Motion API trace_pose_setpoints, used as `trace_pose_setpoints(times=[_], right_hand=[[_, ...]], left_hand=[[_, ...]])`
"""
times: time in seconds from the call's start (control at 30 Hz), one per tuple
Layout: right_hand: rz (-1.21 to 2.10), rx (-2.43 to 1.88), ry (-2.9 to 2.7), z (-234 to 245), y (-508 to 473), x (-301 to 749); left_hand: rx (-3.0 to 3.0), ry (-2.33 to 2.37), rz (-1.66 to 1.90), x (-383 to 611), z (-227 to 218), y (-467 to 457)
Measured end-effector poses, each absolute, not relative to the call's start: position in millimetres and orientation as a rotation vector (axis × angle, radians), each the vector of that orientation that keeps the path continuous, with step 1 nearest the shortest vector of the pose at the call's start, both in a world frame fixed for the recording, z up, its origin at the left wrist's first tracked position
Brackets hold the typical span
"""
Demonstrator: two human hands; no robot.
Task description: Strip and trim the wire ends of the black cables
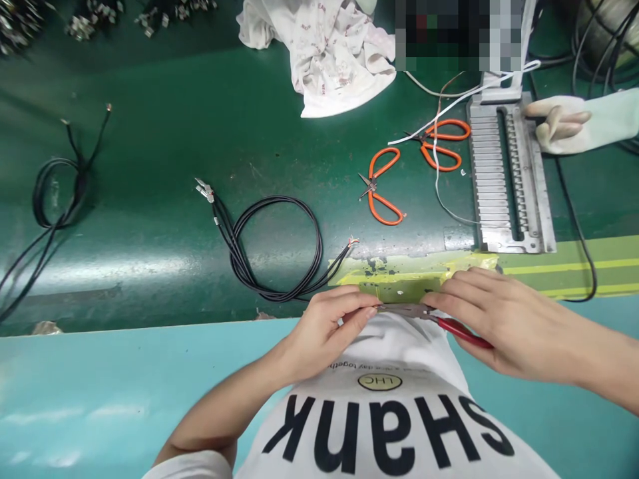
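A green bench (150,86) with a teal front edge (124,379) carries yellow tape (399,279), black cable (269,266), orange scissors (382,186) and a metal jig (509,173) — a co-worker's gloved hand (559,123) rests beside it. The right hand (514,326) grasps red-handled pliers (462,332) just above the tape; the left hand (319,332) pinches their nose. The shirt (379,412) reads "Shark" and "LHC".

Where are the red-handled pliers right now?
In the head view, the red-handled pliers sit between the left hand and right hand, just above the white T-shirt, below the yellow tape.
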State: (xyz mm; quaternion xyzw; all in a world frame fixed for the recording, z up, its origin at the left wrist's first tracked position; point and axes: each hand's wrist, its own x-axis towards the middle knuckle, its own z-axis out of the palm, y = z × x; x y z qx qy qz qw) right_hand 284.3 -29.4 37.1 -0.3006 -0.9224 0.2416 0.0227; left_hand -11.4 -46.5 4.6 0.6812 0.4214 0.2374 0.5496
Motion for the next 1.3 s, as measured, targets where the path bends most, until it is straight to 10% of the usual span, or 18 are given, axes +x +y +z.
trace_pose_setpoints(times=[0.7, 1.3], right_hand=[[2.153, -1.263, -2.376, 51, -51, 277], [2.311, -1.408, -2.271, 59, -50, 272]], left_hand=[[1.862, 0.790, 0.288, -41, 21, -63], [1.841, 0.777, 0.317, -42, 20, -59]])
